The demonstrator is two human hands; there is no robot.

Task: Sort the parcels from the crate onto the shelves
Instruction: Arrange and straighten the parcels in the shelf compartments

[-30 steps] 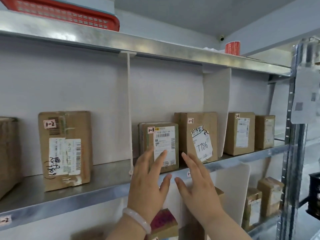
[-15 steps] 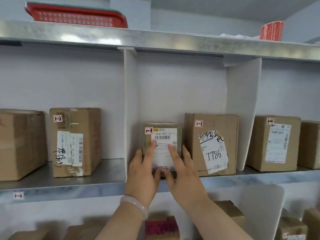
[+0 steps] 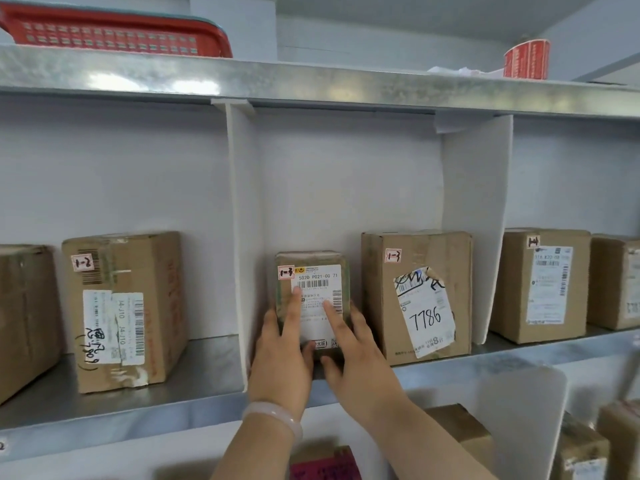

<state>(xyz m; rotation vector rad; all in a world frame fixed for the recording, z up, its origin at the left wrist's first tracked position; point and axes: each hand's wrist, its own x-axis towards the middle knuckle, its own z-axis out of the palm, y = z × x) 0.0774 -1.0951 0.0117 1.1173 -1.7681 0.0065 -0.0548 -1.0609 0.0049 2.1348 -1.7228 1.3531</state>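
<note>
A small brown parcel with a white shipping label and a red-edged tag stands upright on the metal shelf, in the bay between two white dividers. My left hand, wearing a pale bracelet, presses straight fingers against the parcel's front and left edge. My right hand lays its index finger flat on the label, its other fingers at the parcel's lower right. Neither hand curls round the parcel. A bigger box marked 7786 stands just to the right of it.
The left divider sits close beside the small parcel. Cardboard boxes fill the left bay, others the right bay. A red basket and a red tape roll lie on the top shelf. Further parcels sit on the shelf below.
The view has swung left and closer to the shelf. Both hands went from hovering in front of the small parcel to pressing on its front, and it now stands deeper in the bay.
</note>
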